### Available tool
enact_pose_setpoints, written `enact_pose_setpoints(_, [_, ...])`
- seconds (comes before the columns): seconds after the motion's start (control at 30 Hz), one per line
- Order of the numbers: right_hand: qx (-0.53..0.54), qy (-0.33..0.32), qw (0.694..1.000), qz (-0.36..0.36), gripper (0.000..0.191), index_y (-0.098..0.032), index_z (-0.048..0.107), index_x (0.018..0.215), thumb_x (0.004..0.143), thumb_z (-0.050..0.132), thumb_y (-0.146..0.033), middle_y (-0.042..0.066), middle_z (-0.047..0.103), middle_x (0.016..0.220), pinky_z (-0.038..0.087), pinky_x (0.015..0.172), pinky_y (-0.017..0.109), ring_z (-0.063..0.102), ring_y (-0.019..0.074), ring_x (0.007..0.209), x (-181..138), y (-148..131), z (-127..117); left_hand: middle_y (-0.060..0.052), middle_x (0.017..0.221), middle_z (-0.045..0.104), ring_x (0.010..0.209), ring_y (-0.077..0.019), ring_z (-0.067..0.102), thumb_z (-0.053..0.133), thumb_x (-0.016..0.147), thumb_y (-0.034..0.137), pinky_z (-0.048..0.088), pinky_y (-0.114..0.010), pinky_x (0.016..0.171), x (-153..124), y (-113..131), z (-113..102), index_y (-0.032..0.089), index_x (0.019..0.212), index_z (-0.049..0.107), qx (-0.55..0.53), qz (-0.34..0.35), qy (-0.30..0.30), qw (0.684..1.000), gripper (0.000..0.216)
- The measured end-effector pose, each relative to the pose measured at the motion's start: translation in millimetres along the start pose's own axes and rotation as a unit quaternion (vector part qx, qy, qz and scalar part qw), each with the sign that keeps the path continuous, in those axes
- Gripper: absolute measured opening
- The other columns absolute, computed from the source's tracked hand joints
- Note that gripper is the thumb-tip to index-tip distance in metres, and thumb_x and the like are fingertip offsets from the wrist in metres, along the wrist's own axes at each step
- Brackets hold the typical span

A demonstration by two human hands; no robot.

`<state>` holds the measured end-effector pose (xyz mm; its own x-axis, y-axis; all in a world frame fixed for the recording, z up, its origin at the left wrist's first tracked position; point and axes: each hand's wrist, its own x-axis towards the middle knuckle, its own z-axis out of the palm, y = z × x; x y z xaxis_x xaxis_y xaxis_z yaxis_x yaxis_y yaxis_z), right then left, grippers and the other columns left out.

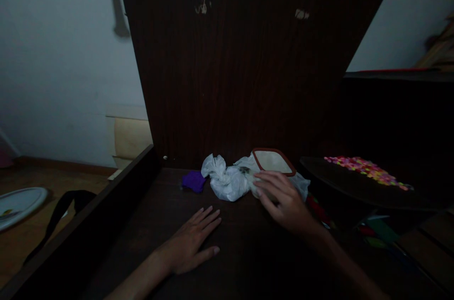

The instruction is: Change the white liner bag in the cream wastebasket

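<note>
My left hand (pixel 196 239) lies flat on the dark wooden surface (pixel 227 248), its fingers spread and the thumb out to the side. Farther right, my right hand (pixel 283 198) reaches over a pale, partly hidden bundle (pixel 253 184), fingers stretched and thumb apart. Whether it touches the bundle I cannot tell. Just left of it sits a knotted white plastic bag (pixel 229 183). A purple cloth-like piece (pixel 193 181) lies left of that bag. Behind my right hand, a brown-framed mirror-like panel (pixel 273 160) leans at the back on thin clear plastic.
A tall dark wooden panel (pixel 234 78) rises behind these things. A low side board (pixel 95 210) runs along the left. On the right, a dark rounded shelf (pixel 319 177) bears many small colourful pieces (pixel 369 170). A white oval object (pixel 21 205) is on the floor.
</note>
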<state>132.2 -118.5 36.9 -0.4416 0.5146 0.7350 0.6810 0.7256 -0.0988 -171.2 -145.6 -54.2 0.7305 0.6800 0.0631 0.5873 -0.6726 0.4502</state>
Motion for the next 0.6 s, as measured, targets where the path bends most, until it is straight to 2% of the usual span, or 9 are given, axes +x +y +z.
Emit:
enact_pose_setpoints(0.1, [-0.050,0.020,0.998,0.022,0.026,-0.020,0.072,0.113,0.096,0.055,-0.029,0.013,0.071,0.121,0.052,0.099,0.053,0.062,0.0302,0.114,24,19,-13,-0.010,0.166,0.025,0.154,-0.0349,0.020,0.049,0.100,0.052,0.024,-0.061,0.123,0,2,-2,0.024,0.158,0.030,-0.004,0.004,-0.001,1.000,0.067])
enact_pose_setpoints(0.17, [-0.077,0.009,0.996,0.036,0.031,-0.019,0.069,0.118,0.096,0.054,-0.033,0.014,0.069,0.125,0.051,0.099,0.053,0.060,0.0313,0.117,34,33,-15,-0.010,0.165,0.026,0.154,-0.0349,0.020,0.050,0.100,0.051,0.023,-0.061,0.124,1,3,-2,0.023,0.158,0.031,-0.005,0.005,-0.001,1.000,0.067])
enact_pose_setpoints(0.23, [-0.104,-0.019,0.993,0.051,0.032,-0.016,0.070,0.114,0.097,0.053,-0.037,0.015,0.070,0.120,0.052,0.096,0.050,0.062,0.0315,0.113,37,46,-14,-0.011,0.165,0.027,0.154,-0.0351,0.021,0.051,0.100,0.051,0.023,-0.061,0.124,1,3,-2,0.022,0.157,0.032,-0.007,0.004,0.000,1.000,0.068])
enact_pose_setpoints(0.4, [-0.118,-0.130,0.979,0.100,0.036,-0.018,0.071,0.088,0.101,0.045,-0.038,0.009,0.075,0.090,0.053,0.079,0.036,0.070,0.0243,0.085,28,61,-5,-0.010,0.165,0.028,0.154,-0.0343,0.021,0.051,0.100,0.052,0.022,-0.059,0.125,1,1,1,0.023,0.158,0.032,-0.010,0.018,0.015,1.000,0.068])
enact_pose_setpoints(0.5, [-0.121,-0.174,0.973,0.097,0.040,-0.018,0.071,0.085,0.103,0.042,-0.040,0.008,0.076,0.084,0.050,0.072,0.032,0.071,0.0223,0.078,19,63,-2,-0.011,0.165,0.028,0.154,-0.0344,0.021,0.050,0.100,0.053,0.023,-0.059,0.125,1,0,1,0.022,0.158,0.032,-0.005,0.012,0.008,1.000,0.068])
enact_pose_setpoints(0.6, [-0.149,-0.183,0.968,0.084,0.043,-0.018,0.071,0.084,0.104,0.040,-0.041,0.009,0.076,0.080,0.047,0.067,0.030,0.072,0.0225,0.075,13,64,-2,-0.011,0.165,0.028,0.154,-0.0342,0.021,0.051,0.099,0.052,0.023,-0.059,0.124,1,1,0,0.022,0.158,0.032,0.001,0.012,0.008,1.000,0.068])
